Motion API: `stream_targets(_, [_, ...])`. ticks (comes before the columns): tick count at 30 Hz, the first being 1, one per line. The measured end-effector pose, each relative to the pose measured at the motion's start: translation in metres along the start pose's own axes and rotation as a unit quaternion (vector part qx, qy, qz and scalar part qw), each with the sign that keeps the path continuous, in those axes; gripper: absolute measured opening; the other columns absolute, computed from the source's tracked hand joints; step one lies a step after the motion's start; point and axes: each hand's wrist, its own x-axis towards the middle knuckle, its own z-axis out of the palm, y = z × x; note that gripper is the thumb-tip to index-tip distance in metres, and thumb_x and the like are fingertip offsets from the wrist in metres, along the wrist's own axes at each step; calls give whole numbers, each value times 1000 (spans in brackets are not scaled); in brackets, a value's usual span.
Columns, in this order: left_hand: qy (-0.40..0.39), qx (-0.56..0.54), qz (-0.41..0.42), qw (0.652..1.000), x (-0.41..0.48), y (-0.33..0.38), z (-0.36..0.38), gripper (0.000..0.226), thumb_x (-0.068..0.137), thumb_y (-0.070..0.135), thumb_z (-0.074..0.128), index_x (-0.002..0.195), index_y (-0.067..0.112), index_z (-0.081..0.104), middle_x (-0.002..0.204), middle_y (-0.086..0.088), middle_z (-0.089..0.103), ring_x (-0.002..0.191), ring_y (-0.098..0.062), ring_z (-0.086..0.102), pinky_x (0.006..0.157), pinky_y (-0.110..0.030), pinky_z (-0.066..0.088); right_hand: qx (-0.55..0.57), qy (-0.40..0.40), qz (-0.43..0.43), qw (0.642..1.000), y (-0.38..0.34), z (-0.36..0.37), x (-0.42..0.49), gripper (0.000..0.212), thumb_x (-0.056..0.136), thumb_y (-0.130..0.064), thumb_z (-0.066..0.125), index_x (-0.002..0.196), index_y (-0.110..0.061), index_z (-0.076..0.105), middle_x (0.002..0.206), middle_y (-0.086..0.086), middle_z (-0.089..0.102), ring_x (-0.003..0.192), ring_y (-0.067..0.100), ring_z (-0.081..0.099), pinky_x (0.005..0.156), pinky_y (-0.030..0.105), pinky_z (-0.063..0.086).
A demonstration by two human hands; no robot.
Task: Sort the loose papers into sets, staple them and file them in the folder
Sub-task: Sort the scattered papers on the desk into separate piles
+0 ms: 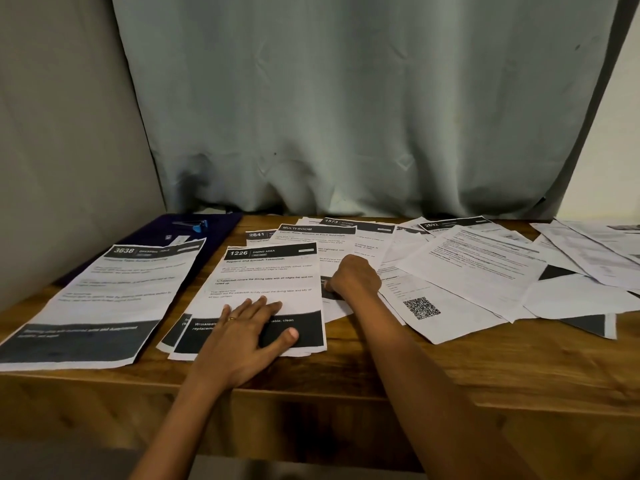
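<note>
Printed sheets lie across a wooden table. My left hand rests flat, fingers spread, on the small pile topped by the sheet numbered 1226. My right hand reaches further in with its fingers curled under, on the edge of a sheet in the middle pile; whether it pinches that paper is hidden. A sheet numbered 3638 lies alone at the left. A dark blue folder sits at the back left with a blue stapler on top of it.
Several loose sheets overlap at the right, one with a QR code. More papers fan toward the far right edge. A grey-green curtain hangs directly behind the table. The table's front edge runs below my left wrist.
</note>
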Motion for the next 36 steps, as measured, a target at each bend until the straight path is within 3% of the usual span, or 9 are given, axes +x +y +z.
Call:
stream_targets(7, [-3,1,0,1000,0,0,0,103,60,92,2,147,41,24,158,8,19,146,-13,15,120,-42,3,25,-36,11,999,6,-8,9,40,75,-18,78,109,-10,61,111,6,66,99,25,65,80,33,51])
stream_targets(11, [-4,4,3,1000,0,-1,0,111,55,97,-2,147,41,24,158,8,19,146,-13,15,120,-42,4,76,52,24,995,22,-18,21,27,86,-18,65,112,-11,60,114,8,63,101,26,62,77,33,49])
stream_targets(15, [-1,1,5,1000,1,-1,0,113,53,98,-2,147,41,24,158,8,20,146,-13,16,120,-41,3,27,94,55,994,33,-22,29,44,86,-29,68,123,-11,54,128,13,52,112,28,52,90,35,45])
stream_targets(20, [-3,-12,6,1000,1,-1,1,114,53,99,2,147,40,25,158,7,21,146,-14,16,120,-42,3,88,68,83,990,30,-19,33,61,82,-21,71,132,-6,40,133,17,47,119,30,50,96,37,45])
stream_targets(25, [-13,-17,5,1000,0,0,-2,112,52,100,8,147,42,23,158,8,18,146,-13,14,120,-42,3,166,42,81,982,23,-21,34,61,76,-14,75,127,-2,44,125,14,54,111,30,58,90,39,52])
stream_targets(30, [-26,-30,9,999,-1,-1,-4,120,45,104,21,147,42,20,159,7,16,146,-14,13,120,-42,1,179,-10,47,983,17,-29,30,24,82,-6,67,103,0,56,116,15,61,101,29,63,82,34,56])
stream_targets(36, [-31,-35,16,999,-2,-1,-7,124,41,104,25,147,42,19,159,6,17,146,-16,16,119,-43,2,103,-55,4,993,18,-40,9,39,89,-6,58,126,2,50,124,18,57,108,30,60,91,36,52])
